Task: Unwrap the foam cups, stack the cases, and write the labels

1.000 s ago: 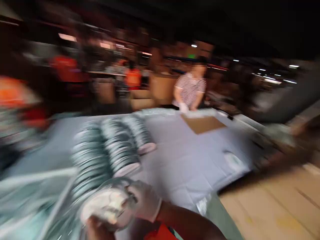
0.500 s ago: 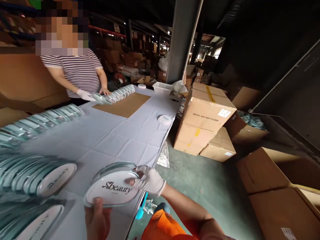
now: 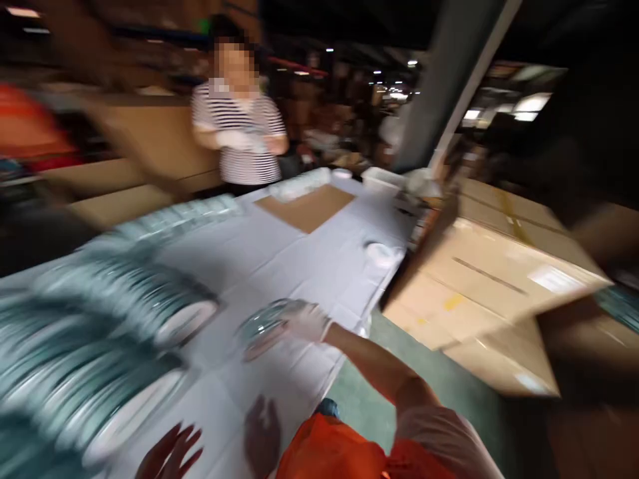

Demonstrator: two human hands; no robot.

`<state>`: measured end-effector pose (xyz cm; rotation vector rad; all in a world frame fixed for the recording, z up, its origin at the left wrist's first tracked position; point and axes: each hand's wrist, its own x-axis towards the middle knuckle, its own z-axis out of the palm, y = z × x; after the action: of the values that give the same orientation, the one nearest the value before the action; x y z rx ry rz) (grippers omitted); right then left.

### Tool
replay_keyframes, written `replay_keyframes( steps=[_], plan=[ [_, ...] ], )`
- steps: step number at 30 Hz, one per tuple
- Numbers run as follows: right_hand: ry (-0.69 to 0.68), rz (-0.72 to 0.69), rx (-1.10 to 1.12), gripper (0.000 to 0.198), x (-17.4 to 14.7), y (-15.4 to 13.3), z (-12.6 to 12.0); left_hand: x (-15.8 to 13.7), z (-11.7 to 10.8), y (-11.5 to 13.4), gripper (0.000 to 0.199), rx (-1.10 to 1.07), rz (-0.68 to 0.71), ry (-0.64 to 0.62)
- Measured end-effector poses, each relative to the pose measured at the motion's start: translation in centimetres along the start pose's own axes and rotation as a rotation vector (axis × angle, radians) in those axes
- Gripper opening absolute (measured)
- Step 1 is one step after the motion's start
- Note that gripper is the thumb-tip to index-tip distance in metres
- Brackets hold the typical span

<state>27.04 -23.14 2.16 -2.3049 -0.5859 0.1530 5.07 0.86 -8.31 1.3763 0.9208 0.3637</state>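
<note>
My right hand (image 3: 305,320), in a white glove, grips the right end of an oval clear plastic case (image 3: 263,326) and holds it tilted over the table. The case has a pale face, smeared by motion. My left hand (image 3: 172,454) is bare and low in the picture, fingers spread, with nothing in it. Beside it, at the left, stands a row of similar oval cases (image 3: 134,406) with pale front faces. Another such row (image 3: 190,322) lies a little farther back.
A white-covered table (image 3: 234,426) runs away from me, bearing a brown cardboard sheet (image 3: 312,207), a white oval piece (image 3: 380,255) near its right edge and a far row of cases (image 3: 174,219). Stacked cartons (image 3: 499,266) stand right. A person (image 3: 244,136) in stripes stands across the table.
My left hand has let go of the case and dropped left and down. My right hand keeps it, now tilted. The view has swung left. The other person's hands have risen to the chest.
</note>
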Motion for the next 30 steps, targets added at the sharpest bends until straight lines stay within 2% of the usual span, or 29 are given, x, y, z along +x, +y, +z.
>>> replay_keyframes(
  steps=[2, 4, 5, 7, 10, 13, 16, 18, 19, 21, 23, 24, 26, 28, 29, 30],
  plan=[
    [-0.109, -0.076, -0.058, 0.036, 1.9, 1.7, -0.3, -2.7, 1.5, 1.8, 0.061, -0.047, -0.033, -0.004],
    [-0.229, -0.191, -0.124, 0.019, 6.7, 3.8, 0.5, -3.1, 2.8, 3.7, 0.072, -0.053, -0.007, 0.028],
    [-0.278, -0.248, -0.159, 0.017, 9.7, 4.7, 1.6, -2.8, 2.9, 4.2, 0.071, -0.059, 0.005, 0.078],
    [-0.333, -0.342, -0.232, 0.024, 15.5, 5.5, 4.8, -2.7, 2.5, 4.2, 0.068, -0.074, -0.016, 0.212],
    [-0.357, -0.461, -0.321, 0.026, 21.0, 4.6, 10.4, -4.3, 1.8, 2.5, 0.065, -0.109, -0.086, 0.388],
    [-0.366, -0.582, -0.348, 0.025, 23.6, 2.2, 15.4, -6.2, 0.6, 1.0, 0.063, -0.128, -0.104, 0.487],
    [-0.346, -0.693, -0.333, 0.029, 24.6, 0.5, 19.0, -7.3, -1.1, 0.5, 0.059, -0.145, -0.099, 0.593],
    [-0.289, -0.754, -0.299, 0.034, 24.8, 0.4, 20.7, -7.9, -2.5, 0.3, 0.055, -0.148, -0.086, 0.646],
    [-0.216, -0.760, -0.274, 0.037, 24.7, 0.4, 21.5, -8.2, -3.3, 0.2, 0.053, -0.138, -0.076, 0.661],
    [0.068, -0.800, -0.133, 0.041, 23.7, -0.2, 23.7, -8.7, -5.2, -0.1, 0.046, -0.075, -0.054, 0.711],
    [0.145, -0.811, 0.081, 0.039, 20.1, -2.4, 26.6, -8.7, -7.5, -0.5, 0.037, 0.076, -0.031, 0.826],
    [0.047, -0.852, 0.214, 0.038, 17.2, -4.2, 28.1, -8.5, -8.8, -0.7, 0.034, 0.179, -0.016, 0.883],
    [-0.354, -0.957, 0.328, 0.054, 9.8, -8.7, 31.5, -7.2, -11.5, -1.0, 0.036, 0.392, 0.013, 0.924],
    [-0.557, -0.849, 0.317, 0.080, 2.6, -13.1, 34.7, -5.2, -13.9, -1.4, 0.046, 0.554, 0.049, 0.824],
    [-0.610, -0.745, 0.281, 0.086, -0.2, -14.9, 36.1, -4.1, -15.0, -1.7, 0.049, 0.602, 0.070, 0.749],
    [-0.645, -0.743, 0.264, 0.089, -2.3, -16.1, 37.2, -3.1, -15.8, -2.0, 0.049, 0.631, 0.095, 0.676]
  ],
)
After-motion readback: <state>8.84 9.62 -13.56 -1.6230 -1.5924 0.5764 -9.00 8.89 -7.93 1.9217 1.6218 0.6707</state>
